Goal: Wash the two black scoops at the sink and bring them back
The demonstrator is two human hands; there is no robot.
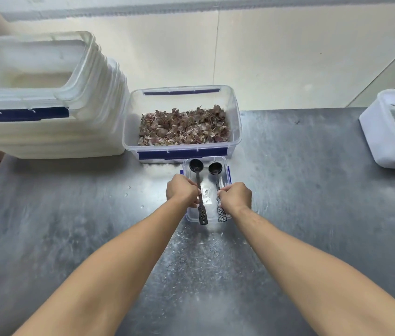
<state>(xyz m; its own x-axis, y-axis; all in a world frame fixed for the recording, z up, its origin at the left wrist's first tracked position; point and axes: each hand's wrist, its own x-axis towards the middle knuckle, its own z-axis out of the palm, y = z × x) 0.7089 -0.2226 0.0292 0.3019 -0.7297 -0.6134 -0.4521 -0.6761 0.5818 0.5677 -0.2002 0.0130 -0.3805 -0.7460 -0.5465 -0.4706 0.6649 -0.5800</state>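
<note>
Black plastic, glossy with wet: two scoops lie side by side, parallel, across a small clear tub (226,175) near the middle of the counter (312,190). Each has a round, deep bowl at the far end and a long thin handle that widens into a flat, perforated tab at the near end. The left scoop (196,166) sits a little further forward than the right scoop (215,168); both bowls rest inside the tub by its far rim, and both tabs poke out over its near rim. The two do not touch.

I count two scoops, one small tub, and one larger clear box (182,98) with blue clips just behind it, holding a heap of dried brownish-purple husks (184,126). A stack of empty translucent boxes (34,93) stands at the counter's far left corner, and a white tray of cups (390,127) sits at the right edge. Water drops speckle the steel around the tub.

Both bare forearms reach straight ahead. The left hand (183,190) is curled, knuckles up, fingers pinched round the left scoop's handle at its middle. The right hand (235,196) mirrors it, fingertips closed on the right scoop's handle.
</note>
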